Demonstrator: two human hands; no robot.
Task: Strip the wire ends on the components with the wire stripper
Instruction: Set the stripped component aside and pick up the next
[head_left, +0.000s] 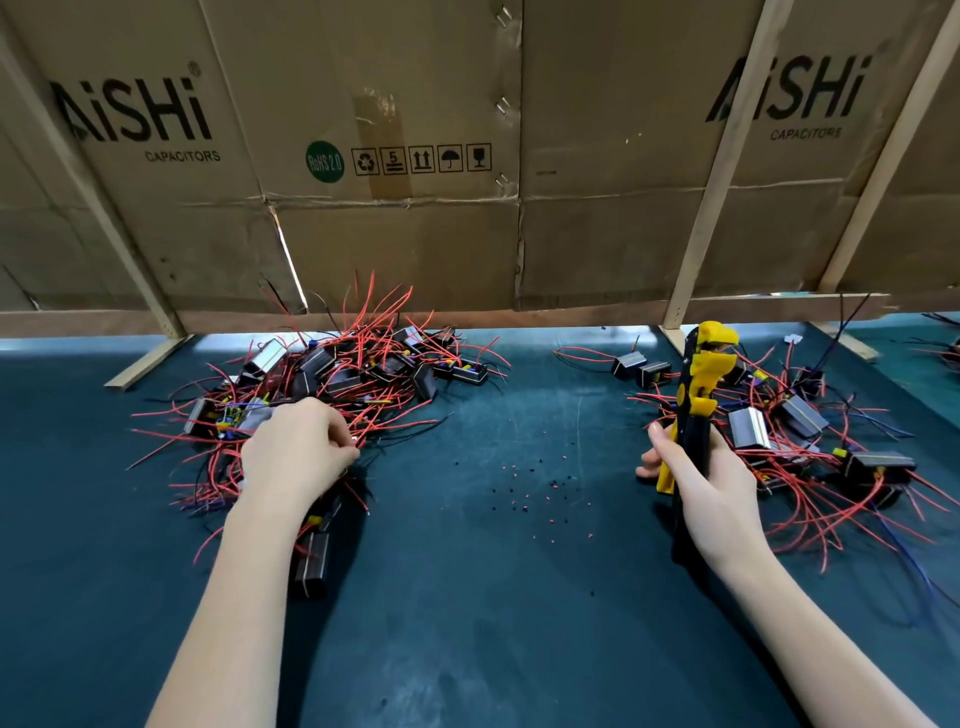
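The left hand (304, 447) reaches into the left pile of components (332, 395), its fingers curled and pinching what looks like a red wire (395, 431) near the pile's front edge; just which wire it has is hard to tell in the tangle. The right hand (701, 483) grips the handles of the wire stripper (698, 395), a yellow and black tool held upright with its head pointing away, above the table (467, 623) and apart from any wire.

The step in hand appears to be picking out the next component to strip. To do it well, the pinch should draw one wire free of its neighbours, pulling slowly so the tangled leads do not drag other boxes along. Then the loose end should be brought to the middle of the table, where small red and black bits of insulation (535, 483) lie scattered, and fed squarely into the stripper's head before the handles are squeezed.

A second pile of components (810, 436) lies to the right of the tool; it may be the finished lot, though the wire ends are too small to confirm. Cardboard sheets (415, 156) stand behind both piles.
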